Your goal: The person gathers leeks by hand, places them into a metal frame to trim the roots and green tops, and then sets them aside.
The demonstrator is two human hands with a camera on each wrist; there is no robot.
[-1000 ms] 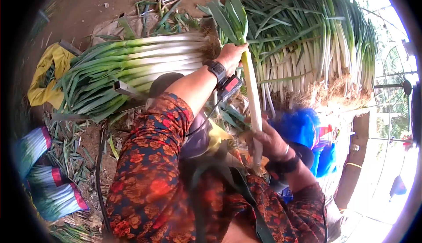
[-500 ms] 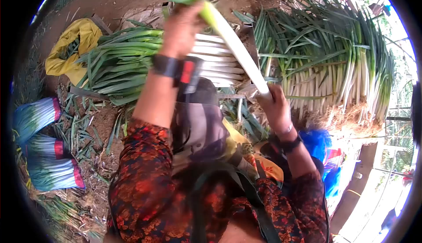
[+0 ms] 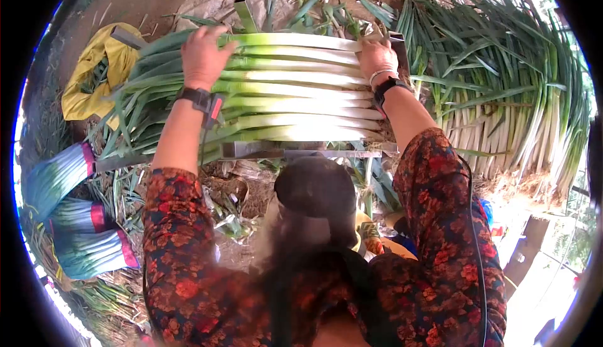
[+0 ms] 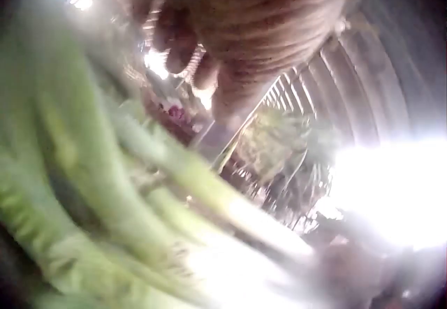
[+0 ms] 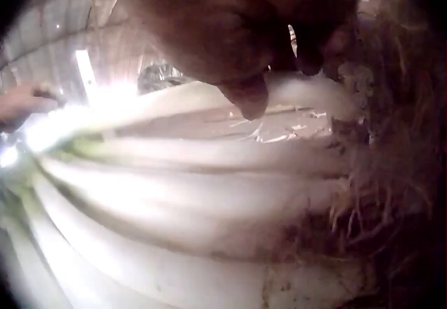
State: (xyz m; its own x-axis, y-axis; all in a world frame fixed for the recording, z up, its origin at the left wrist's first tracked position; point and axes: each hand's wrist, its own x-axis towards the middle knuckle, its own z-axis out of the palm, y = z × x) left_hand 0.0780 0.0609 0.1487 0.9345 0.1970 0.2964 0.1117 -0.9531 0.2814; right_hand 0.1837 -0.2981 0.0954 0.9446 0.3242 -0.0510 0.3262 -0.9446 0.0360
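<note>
At the far edge of a row of leeks point(image 3: 295, 86), one leek point(image 3: 301, 41) lies lengthwise, green leaves left and white root end right. My right hand point(image 3: 378, 59) grips its root end; the right wrist view shows the thumb point(image 5: 250, 101) on the near side of the white shank. Over the green part is my left hand point(image 3: 204, 57), fingers and thumb spread apart. In the left wrist view its fingers point(image 4: 202, 71) reach past blurred green stalks point(image 4: 174, 162). Roots point(image 5: 356, 204) hang at the row's right end.
A metal frame point(image 3: 257, 150) borders the row, with an upright post point(image 3: 245, 13) at the far side. More leeks point(image 3: 496, 89) are heaped on the right. Bagged bundles point(image 3: 94, 253) and a yellow sack point(image 3: 100, 74) are on the left. A cap point(image 3: 316, 190) sits close in front of me.
The leek, earlier held up in both hands at a slant, has come down onto the far edge of the row. Both hands moved forward with it; the left hand's fingers have spread.
</note>
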